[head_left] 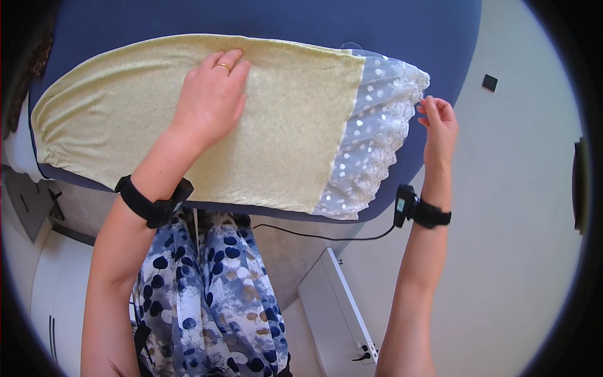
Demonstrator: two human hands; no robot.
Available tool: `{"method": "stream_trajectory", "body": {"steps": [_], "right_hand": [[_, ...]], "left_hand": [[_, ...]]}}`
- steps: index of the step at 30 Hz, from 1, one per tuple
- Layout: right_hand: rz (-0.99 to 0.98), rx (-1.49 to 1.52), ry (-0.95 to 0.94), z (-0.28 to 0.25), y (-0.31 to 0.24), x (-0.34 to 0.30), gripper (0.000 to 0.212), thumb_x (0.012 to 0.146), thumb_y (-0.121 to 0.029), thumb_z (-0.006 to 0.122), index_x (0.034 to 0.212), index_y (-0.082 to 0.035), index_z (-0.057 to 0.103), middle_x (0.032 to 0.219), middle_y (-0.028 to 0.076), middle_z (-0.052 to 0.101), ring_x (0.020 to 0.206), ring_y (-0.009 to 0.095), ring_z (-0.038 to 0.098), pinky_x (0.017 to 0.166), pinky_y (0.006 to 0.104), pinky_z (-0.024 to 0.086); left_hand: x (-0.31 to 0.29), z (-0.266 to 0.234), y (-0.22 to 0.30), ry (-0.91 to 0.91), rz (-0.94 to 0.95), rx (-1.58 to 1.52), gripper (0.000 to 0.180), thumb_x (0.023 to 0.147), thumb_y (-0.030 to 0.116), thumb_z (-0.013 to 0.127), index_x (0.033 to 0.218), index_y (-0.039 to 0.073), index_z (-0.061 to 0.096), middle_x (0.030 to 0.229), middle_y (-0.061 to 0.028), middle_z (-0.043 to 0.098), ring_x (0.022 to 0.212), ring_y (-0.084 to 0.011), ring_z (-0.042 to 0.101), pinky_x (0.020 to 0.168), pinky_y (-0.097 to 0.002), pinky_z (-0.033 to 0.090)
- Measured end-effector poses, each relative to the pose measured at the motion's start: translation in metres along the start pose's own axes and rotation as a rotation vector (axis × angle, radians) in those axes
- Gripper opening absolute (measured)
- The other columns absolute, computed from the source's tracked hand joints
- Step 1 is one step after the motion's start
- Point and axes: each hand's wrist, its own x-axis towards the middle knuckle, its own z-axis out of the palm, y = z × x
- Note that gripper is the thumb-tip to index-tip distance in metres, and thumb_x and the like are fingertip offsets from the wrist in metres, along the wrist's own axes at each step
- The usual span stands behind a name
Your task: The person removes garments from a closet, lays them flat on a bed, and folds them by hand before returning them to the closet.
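Note:
A pale yellow knit garment (276, 138) lies spread across a dark blue cloth-covered surface (402, 25). Along its right end runs a sheer white dotted lace hem (367, 125) with a scalloped edge. My left hand (213, 97), with a ring on one finger, rests on the upper middle of the yellow fabric, fingers stretched out. At the far right corner of the lace, my right hand (440, 122) has its thumb and fingers pinched together at the scalloped edge. The garment's left end is gathered into folds. Whether it is a skirt or a dress I cannot tell.
Black straps with small devices (422, 207) circle both my wrists, and a black cable (314, 237) runs from the right one towards my body. A white panel (336, 314) with a plug stands below. A small black square (490, 83) lies on the pale floor (515, 188).

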Motion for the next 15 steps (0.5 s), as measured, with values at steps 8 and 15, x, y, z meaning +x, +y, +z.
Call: {"method": "stream_trajectory", "body": {"steps": [8,15], "right_hand": [[0.122,-0.034,0.023,-0.007,0.024,-0.003,0.013,0.074,-0.01,0.058,0.082,-0.001,0.053,0.07,0.0,0.052,0.062,0.007,0.048,0.059,0.0182,0.038],[0.256,-0.191,0.209,0.003,0.039,-0.013,0.026,0.071,-0.007,0.061,0.093,0.002,0.05,0.08,0.006,0.054,0.074,0.012,0.051,0.068,0.0217,0.04]], "left_hand": [[0.014,-0.004,-0.017,0.06,-0.065,-0.167,0.039,0.072,0.007,0.053,0.109,0.003,0.041,0.116,-0.0123,0.041,0.103,-0.0292,0.042,0.085,-0.0339,0.037],[0.018,0.001,-0.026,0.056,-0.078,-0.195,0.039,0.072,0.004,0.052,0.11,0.004,0.04,0.118,-0.0122,0.039,0.105,-0.0289,0.041,0.087,-0.0332,0.036]]}}
